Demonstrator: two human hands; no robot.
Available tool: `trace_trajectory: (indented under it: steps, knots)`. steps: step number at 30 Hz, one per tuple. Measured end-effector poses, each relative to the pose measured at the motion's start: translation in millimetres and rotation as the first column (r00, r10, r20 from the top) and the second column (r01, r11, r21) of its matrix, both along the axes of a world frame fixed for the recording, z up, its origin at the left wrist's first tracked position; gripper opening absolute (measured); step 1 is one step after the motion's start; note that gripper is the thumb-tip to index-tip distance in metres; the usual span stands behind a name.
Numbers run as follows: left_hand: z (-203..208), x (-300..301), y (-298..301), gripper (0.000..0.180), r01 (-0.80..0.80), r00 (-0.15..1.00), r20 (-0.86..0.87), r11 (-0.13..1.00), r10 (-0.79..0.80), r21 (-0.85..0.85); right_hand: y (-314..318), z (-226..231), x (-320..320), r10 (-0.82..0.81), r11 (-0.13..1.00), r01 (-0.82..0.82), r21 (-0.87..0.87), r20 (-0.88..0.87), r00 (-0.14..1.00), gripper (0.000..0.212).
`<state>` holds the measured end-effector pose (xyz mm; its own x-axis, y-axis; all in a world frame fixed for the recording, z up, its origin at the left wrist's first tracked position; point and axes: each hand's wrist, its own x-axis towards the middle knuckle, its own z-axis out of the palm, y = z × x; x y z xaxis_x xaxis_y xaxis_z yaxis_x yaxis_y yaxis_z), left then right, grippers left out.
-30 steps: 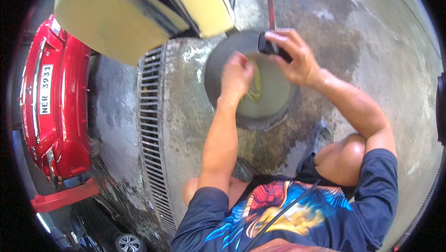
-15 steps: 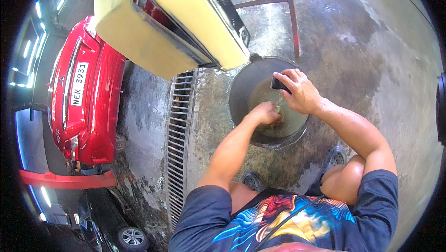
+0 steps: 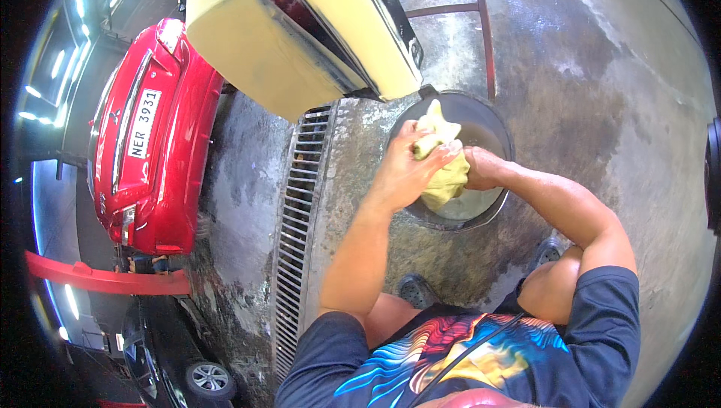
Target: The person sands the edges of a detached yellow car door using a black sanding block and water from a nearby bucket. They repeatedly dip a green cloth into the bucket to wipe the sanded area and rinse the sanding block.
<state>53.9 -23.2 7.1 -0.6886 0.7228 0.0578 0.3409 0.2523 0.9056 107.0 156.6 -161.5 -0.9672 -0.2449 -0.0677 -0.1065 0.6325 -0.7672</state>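
Observation:
A bunched wet yellow cloth (image 3: pixel 444 182) hangs between my hands over a round black bucket (image 3: pixel 488 113). My left hand (image 3: pixel 417 164) is closed around the cloth's upper part, thumb across its front, and one end sticks up past the fingers. Against the cloth's right side, my right hand (image 3: pixel 487 169) is closed on it, with most of its fingertips hidden behind the folds. Cloudy water (image 3: pixel 481 204) shows in the bucket below. The dark block is out of sight.
A pale yellow car body panel (image 3: pixel 259 43) stands close beyond the bucket. To the left are a metal floor grating (image 3: pixel 304 190), a red car (image 3: pixel 150 145) and a black car (image 3: pixel 161 348). A dark red metal frame (image 3: pixel 484 40) stands beyond the bucket on the wet concrete floor.
My left hand has risen out of the water with the yellow cloth. The right hand has come down beside it, and the dark block it held no longer shows. The view has shifted slightly.

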Motion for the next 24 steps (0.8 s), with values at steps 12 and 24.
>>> trace_trajectory:
  steps: [12, 24]
  knots:
    - [-114, 59, 40, 0.052, -0.313, 0.938, 0.181, 0.946, 0.294, 0.087, -4, -48, -4, -0.388, 0.689, 0.423, -0.589, 0.193, 0.901, 0.059]
    - [89, 6, 19, 0.036, -0.3, 0.843, -0.293, 0.846, 0.451, 0.441, -13, 25, 11, -0.45, 0.893, 0.45, -0.001, -0.026, 0.893, 0.054]
